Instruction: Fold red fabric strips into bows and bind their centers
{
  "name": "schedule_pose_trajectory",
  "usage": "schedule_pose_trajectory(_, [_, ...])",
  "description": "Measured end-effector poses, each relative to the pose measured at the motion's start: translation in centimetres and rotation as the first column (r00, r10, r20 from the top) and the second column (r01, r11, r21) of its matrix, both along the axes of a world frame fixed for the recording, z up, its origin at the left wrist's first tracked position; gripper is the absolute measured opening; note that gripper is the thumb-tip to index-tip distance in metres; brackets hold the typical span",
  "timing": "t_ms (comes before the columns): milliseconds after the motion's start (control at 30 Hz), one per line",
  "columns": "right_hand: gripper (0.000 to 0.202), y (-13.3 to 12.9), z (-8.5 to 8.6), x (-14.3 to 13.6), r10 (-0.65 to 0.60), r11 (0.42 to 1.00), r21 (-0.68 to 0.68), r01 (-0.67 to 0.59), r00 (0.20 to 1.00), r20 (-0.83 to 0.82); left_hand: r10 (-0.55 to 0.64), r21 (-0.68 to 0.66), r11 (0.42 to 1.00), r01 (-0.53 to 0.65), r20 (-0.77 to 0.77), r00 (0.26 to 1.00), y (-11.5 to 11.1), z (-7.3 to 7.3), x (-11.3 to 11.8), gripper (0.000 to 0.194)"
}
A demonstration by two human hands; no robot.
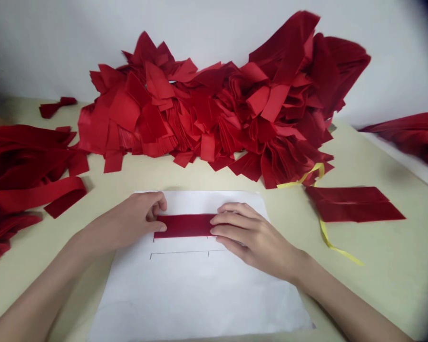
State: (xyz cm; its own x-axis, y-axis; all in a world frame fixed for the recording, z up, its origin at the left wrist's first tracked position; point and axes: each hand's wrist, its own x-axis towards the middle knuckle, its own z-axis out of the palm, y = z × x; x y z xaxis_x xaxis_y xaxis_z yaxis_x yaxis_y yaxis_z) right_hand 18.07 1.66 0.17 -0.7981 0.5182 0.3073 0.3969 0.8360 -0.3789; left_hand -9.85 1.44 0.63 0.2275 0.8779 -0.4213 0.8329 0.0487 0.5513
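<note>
A short red ribbon strip, which looks like velvet fabric, lies flat on a white paper sheet with drawn lines and tick marks. My left hand is at the strip's left end, its thumb pressed on the top and its fingers curled. From the other side, my right hand rests with outstretched fingers over the right end, hiding that end. The strip's lower edge runs just above a tick mark at its left corner. A second drawn line shows below, partly covered by the right hand.
A large heap of red strips stands along the wall behind the paper. Longer red ribbons lie at left. To the right are a folded red piece, a yellow ribbon and more red material beside a white edge.
</note>
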Motion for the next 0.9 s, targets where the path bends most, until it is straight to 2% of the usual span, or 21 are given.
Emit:
schedule_pose_trajectory(233, [0.015, 0.1, -0.6, -0.3, -0.011, 1.0, 0.011, 0.011, 1.0, 0.014, 0.0, -0.003, 1.0, 0.0, -0.012, 1.0, 0.0, 0.2, 0.2, 0.019])
schedule_pose_trajectory(533, [0.017, 0.0, -0.4, -0.6, -0.02, 0.994, -0.109, 0.018, 1.0, -0.01, -0.009, 0.017, 1.0, 0.009, 0.001, 1.0, -0.1, 0.4, 0.0, 0.019])
schedule_pose_trajectory(600, [0.017, 0.0, -0.3, -0.6, -0.024, 0.992, -0.125, 0.022, 1.0, -0.013, 0.001, 0.089, 0.996, -0.001, 0.002, 1.0, -0.2, 1.0, 0.1, 0.022])
schedule_pose_trajectory(700, [0.017, 0.0, -0.2, -0.7, -0.029, 0.989, -0.148, 0.027, 1.0, -0.011, 0.004, 0.328, 0.945, -0.016, 0.039, 0.999, -0.7, 1.9, 1.4, 0.02])
schedule_pose_trajectory(767, [0.017, 0.0, -0.2, -0.6, -0.035, 0.987, -0.158, 0.034, 0.999, -0.004, -0.088, 0.441, 0.897, 0.029, 0.116, 0.989, -1.1, 2.3, 2.8, 0.009])
schedule_pose_trajectory(800, [0.017, 0.0, -0.2, -0.6, -0.038, 0.986, -0.16, 0.038, 0.999, 0.0, -0.181, 0.475, 0.875, 0.09, 0.149, 0.972, -1.3, 2.2, 3.6, 0.005])
schedule_pose_trajectory(900, [0.017, 0.1, -0.3, -0.7, -0.033, 0.985, -0.17, 0.033, 0.999, 0.0, -0.409, 0.494, 0.818, 0.295, 0.137, 0.902, -2.0, 1.6, 5.5, 0.018])
